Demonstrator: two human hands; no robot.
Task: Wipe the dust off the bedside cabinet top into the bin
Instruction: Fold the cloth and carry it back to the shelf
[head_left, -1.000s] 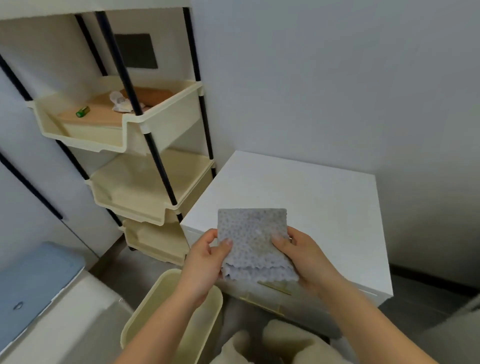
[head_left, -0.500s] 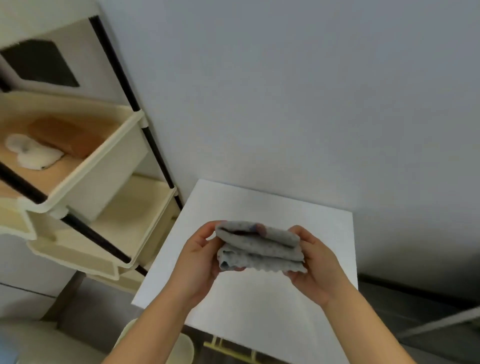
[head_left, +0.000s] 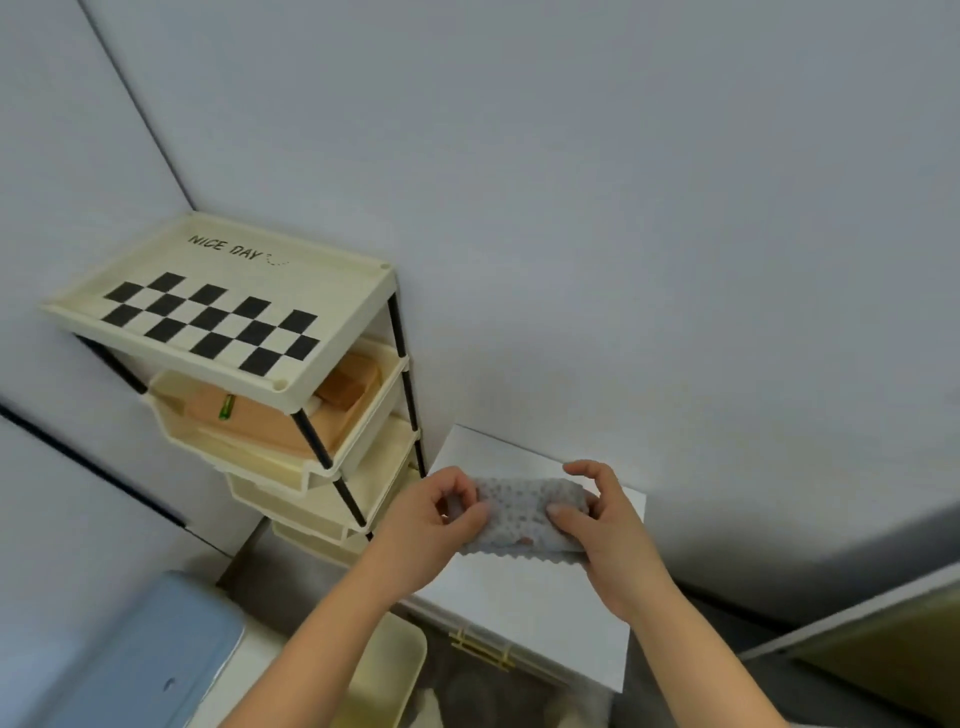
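Observation:
A grey dotted cloth, folded into a strip with a scalloped lower edge, is held above the white bedside cabinet top. My left hand pinches its left end and my right hand grips its right end. The cream bin stands on the floor left of the cabinet front, partly hidden by my left forearm.
A cream tiered rack with a checkered top and black posts stands left of the cabinet against the wall. A blue-lidded white box sits at the lower left. Gold drawer handles show on the cabinet front. Grey walls close in behind.
The view has tilted up and back, so the rack's top now shows. The cloth went from an open square to a folded strip, still held in both hands above the cabinet.

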